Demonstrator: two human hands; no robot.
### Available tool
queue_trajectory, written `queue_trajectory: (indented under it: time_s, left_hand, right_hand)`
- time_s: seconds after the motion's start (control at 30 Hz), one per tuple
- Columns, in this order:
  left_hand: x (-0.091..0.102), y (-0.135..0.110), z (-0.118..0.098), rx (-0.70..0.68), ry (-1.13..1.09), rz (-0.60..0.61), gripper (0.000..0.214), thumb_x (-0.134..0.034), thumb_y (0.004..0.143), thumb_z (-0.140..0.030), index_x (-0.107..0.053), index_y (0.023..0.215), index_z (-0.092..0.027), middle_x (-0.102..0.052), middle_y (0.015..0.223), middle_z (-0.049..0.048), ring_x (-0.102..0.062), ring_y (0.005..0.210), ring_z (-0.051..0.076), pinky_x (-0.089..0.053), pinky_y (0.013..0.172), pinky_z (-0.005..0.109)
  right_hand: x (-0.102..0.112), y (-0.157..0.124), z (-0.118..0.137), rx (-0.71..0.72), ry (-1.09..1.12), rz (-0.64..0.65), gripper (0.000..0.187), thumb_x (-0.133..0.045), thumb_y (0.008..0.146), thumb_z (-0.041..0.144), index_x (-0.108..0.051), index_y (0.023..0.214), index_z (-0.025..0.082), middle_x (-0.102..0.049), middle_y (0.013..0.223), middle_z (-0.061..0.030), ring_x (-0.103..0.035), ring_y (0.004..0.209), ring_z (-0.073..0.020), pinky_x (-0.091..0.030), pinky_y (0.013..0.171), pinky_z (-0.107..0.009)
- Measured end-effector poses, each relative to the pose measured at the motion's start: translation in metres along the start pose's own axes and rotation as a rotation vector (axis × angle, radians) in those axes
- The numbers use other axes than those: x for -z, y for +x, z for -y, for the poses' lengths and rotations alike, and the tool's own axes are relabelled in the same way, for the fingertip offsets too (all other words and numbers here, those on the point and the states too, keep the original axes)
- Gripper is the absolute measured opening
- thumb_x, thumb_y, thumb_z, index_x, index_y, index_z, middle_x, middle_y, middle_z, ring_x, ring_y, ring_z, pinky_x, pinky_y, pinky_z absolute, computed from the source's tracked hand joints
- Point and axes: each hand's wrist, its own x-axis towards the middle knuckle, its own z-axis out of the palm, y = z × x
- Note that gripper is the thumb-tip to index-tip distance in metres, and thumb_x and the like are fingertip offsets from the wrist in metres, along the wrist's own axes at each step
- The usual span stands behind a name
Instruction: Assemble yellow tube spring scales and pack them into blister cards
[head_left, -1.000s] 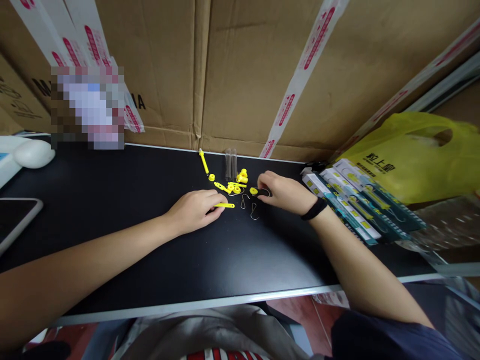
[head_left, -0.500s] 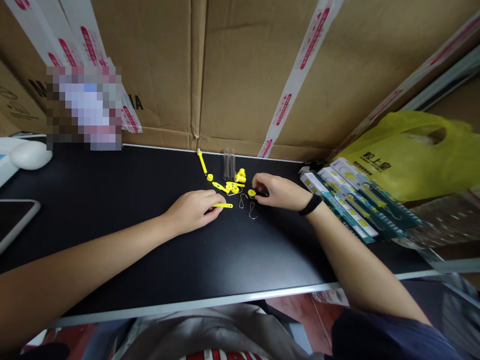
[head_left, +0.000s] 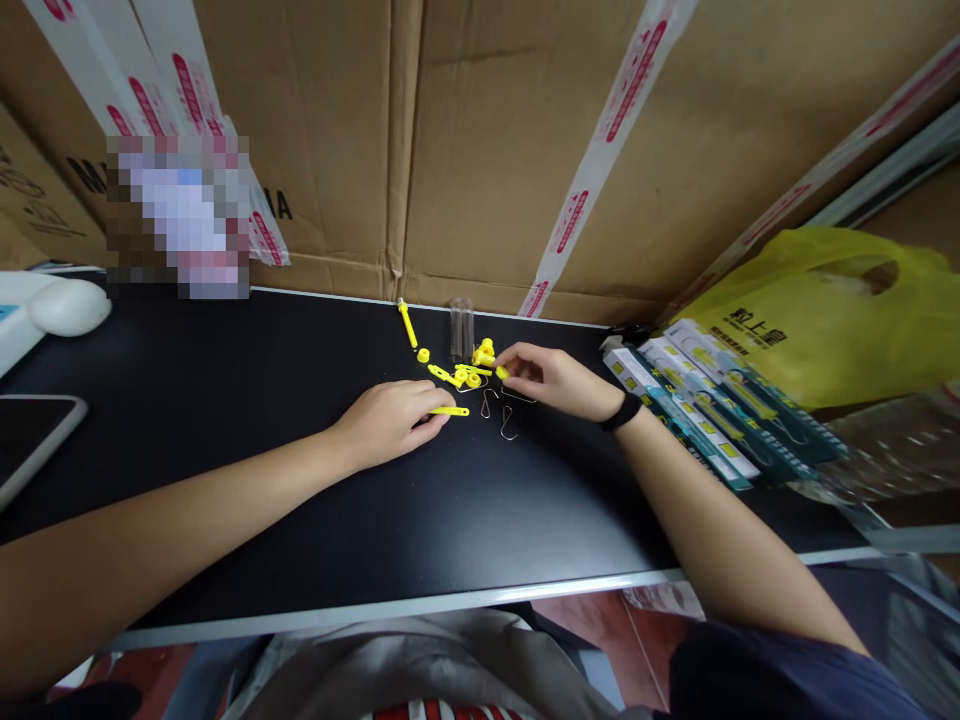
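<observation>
My left hand (head_left: 394,420) rests on the black table, thumb and fingers closed on a thin yellow plastic strip (head_left: 454,411) with a hole at its tip. Across from it, my right hand (head_left: 551,378) pinches a small round yellow cap (head_left: 502,373) just above the table. Between and behind the hands lie yellow rings (head_left: 472,380), a flat yellow piece (head_left: 442,374) and a cluster of yellow caps (head_left: 484,351). Bent wire hooks (head_left: 489,403) are in front of my right fingers. Farther back are clear tubes (head_left: 463,335) and a yellow rod (head_left: 407,325).
Printed packages (head_left: 690,400) stand at the right, beside a yellow plastic bag (head_left: 810,310). A white-edged device (head_left: 37,440) and a rounded white object (head_left: 71,307) are at the left. Large cardboard boxes (head_left: 510,150) wall off the table's back edge.
My right hand has shifted slightly left, and the yellow cap is now turned between its fingertips. My left hand keeps its grip on the strip. The whole view has shifted a little.
</observation>
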Motion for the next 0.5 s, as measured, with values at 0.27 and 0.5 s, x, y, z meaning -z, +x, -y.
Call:
queue_trajectory:
  time_s: [0.27, 0.5]
  left_hand:
    - [0.0, -0.002, 0.0, 0.041, 0.013, -0.115, 0.022, -0.05, 0.094, -0.028, -0.067, 0.106, -0.02, -0.071, 0.091, 0.0012, -0.067, 0.078, 0.014, -0.047, 0.069, 0.024]
    - [-0.001, -0.003, 0.001, 0.03, 0.023, -0.128, 0.021, -0.051, 0.094, -0.028, -0.067, 0.107, -0.022, -0.072, 0.094, 0.0003, -0.068, 0.079, 0.013, -0.046, 0.066, 0.022]
  right_hand:
    - [-0.022, -0.004, 0.027, 0.061, 0.566, 0.064, 0.028, -0.07, 0.08, 0.031, -0.054, 0.099, 0.018, -0.063, 0.082, -0.0008, -0.06, 0.072, -0.0111, -0.049, 0.066, -0.025]
    - [-0.036, -0.005, 0.034, 0.087, 0.58, 0.018, 0.027, -0.072, 0.08, 0.029, -0.055, 0.098, 0.018, -0.062, 0.08, 0.0004, -0.058, 0.066, -0.0094, -0.048, 0.061, -0.022]
